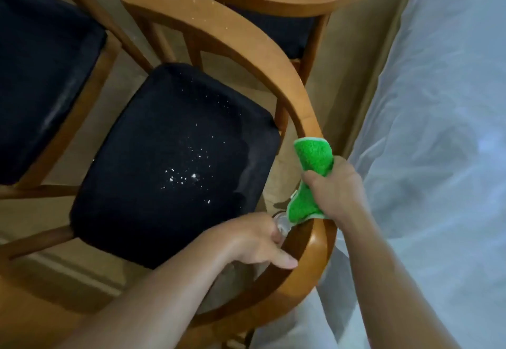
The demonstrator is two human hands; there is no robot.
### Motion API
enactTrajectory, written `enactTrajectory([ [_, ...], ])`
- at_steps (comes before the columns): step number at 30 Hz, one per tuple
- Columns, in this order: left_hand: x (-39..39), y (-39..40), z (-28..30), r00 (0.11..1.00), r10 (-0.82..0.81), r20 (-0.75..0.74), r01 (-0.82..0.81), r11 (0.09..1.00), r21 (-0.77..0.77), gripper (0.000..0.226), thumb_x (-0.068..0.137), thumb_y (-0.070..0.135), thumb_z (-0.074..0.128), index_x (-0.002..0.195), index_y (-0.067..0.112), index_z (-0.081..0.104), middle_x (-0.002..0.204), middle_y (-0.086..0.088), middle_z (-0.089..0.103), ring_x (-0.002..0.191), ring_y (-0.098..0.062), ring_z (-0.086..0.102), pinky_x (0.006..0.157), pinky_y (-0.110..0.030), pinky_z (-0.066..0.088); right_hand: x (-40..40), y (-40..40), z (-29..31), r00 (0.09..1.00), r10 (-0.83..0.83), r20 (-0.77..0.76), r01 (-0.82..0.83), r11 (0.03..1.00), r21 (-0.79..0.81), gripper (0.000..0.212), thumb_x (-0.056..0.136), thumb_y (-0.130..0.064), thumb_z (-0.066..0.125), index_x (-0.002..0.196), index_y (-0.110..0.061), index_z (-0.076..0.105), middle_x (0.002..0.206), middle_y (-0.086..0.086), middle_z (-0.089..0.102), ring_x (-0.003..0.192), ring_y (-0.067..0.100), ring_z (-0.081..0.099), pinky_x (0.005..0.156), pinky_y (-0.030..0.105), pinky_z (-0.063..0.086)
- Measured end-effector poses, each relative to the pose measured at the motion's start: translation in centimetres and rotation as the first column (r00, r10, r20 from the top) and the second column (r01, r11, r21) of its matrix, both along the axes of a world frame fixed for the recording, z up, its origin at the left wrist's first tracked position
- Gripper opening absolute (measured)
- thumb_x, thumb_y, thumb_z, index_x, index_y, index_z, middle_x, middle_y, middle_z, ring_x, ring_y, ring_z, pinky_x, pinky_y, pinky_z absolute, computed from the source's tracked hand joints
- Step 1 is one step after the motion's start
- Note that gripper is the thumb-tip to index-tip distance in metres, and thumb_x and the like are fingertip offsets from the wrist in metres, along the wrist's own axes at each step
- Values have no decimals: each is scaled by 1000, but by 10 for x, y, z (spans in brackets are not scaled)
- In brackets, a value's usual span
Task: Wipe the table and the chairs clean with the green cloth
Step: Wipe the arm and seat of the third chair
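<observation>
My right hand is clenched around the green cloth, pressing it onto the curved wooden backrest rail of the near chair. The rail's long axis arcs away from the cloth toward the upper left, so unwiped wood lies ahead of that hand. My left hand is closed on a small clear object I cannot identify, just inside the rail. Count: one cloth, three chairs visible, white specks on the near seat.
</observation>
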State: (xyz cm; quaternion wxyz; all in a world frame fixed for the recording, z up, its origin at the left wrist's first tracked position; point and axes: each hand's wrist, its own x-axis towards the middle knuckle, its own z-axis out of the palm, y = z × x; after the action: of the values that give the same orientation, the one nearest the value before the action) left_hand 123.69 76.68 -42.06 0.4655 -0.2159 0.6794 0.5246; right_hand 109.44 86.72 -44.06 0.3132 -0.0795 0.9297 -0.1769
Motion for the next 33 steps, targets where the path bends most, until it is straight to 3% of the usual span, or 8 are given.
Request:
enactTrajectory([
  [2,-24,-30,-11,963,240,-119,-255,958,-133,38,82,47,68,110,21,70,99,3,72,91,-13,66,89,-37,52,2,5,-6,1000,6,12,-6,1000,1,38,78,-45,67,102,-19,51,80,-5,55,72,18,56,67,34,46],
  [6,-67,-96,-34,834,403,-376,-547,692,-471,58,94,38,55,146,21,35,142,-1,47,125,-17,48,103,-33,40,-30,-28,-24,988,149,-32,-145,985,89,40,82,-48,66,98,-22,40,71,-10,43,59,10,47,49,25,34],
  [10,-90,-149,-45,818,278,-504,-575,424,-699,77,96,25,52,153,21,0,160,-5,2,142,-24,25,104,-36,36,-66,-88,-37,969,228,-93,-229,973,8,42,86,-45,66,97,-22,33,71,-10,38,57,9,43,50,27,34],
  [13,-101,-179,-47,855,129,-502,-515,319,-796,85,93,19,56,152,20,-5,160,-11,-6,143,-28,22,103,-40,38,-73,-116,-37,941,269,-205,-281,959,-30,47,83,-50,68,97,-23,31,80,-6,47,71,20,58,58,33,46],
  [17,-108,-196,-52,900,11,-436,-421,287,-861,84,92,17,57,152,15,-1,160,-11,-3,147,-25,5,110,-43,29,-78,-137,-39,883,347,-316,-354,935,37,54,78,-60,67,98,-21,35,93,3,59,80,29,64,61,39,52],
  [26,-104,-215,-49,899,-98,-426,-384,287,-878,74,93,14,51,152,11,7,160,-11,10,147,-23,10,112,-43,26,-84,-174,-39,778,420,-468,-496,867,-46,80,77,-77,47,131,-20,33,113,1,55,97,22,57,63,33,41],
  [30,-102,-215,-49,885,-84,-459,-415,304,-857,78,91,19,51,152,13,4,160,-9,9,147,-21,11,115,-39,20,-72,-127,-36,894,321,-312,-336,942,5,65,66,-90,29,95,-32,29,81,-8,51,60,11,50,47,27,37],
  [33,-105,-213,-51,871,-65,-487,-442,327,-835,77,91,18,44,152,13,-2,161,-8,4,147,-19,6,116,-37,15,-75,-139,-37,879,348,-327,-329,938,114,69,62,-93,26,85,-28,25,76,-8,45,60,16,49,49,31,43],
])
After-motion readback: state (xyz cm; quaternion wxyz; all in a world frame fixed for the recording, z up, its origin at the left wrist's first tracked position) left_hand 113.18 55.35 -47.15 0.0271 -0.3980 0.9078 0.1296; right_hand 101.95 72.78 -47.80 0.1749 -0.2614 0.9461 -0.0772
